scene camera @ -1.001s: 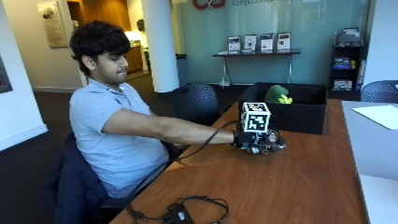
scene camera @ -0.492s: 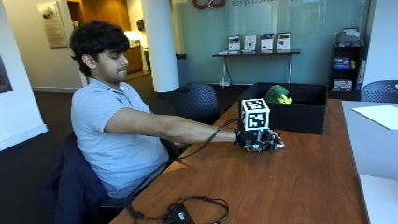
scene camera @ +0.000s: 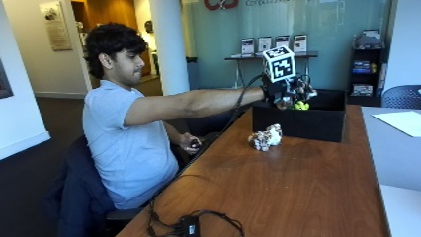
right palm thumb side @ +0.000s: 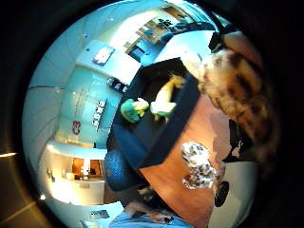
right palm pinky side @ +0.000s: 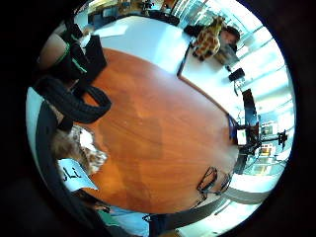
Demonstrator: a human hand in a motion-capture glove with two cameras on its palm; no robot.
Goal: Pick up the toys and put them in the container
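Note:
In the outside view my gloved right hand (scene camera: 287, 91) is raised over the near left corner of the black container (scene camera: 309, 124). It grips a furry spotted plush toy (right palm thumb side: 233, 78), whose fur and white tag (right palm pinky side: 74, 174) show close to the palm. A second spotted plush toy (scene camera: 266, 137) lies on the wooden table just in front of the container, and it also appears in the thumb side view (right palm thumb side: 199, 166). Inside the container lie a green toy (right palm thumb side: 133, 109) and a yellow-green toy (right palm thumb side: 164, 100).
The brown table (scene camera: 309, 192) stretches toward the camera, with a cable bundle (scene camera: 190, 224) at its near end. A white table adjoins it on the right, with a sheet of paper (scene camera: 400, 122). A giraffe toy (right palm pinky side: 210, 38) stands on the far white table.
My hand was low on the table in front of the container. It has risen to above the container's rim with one spotted toy in its grip; another spotted toy now shows on the table.

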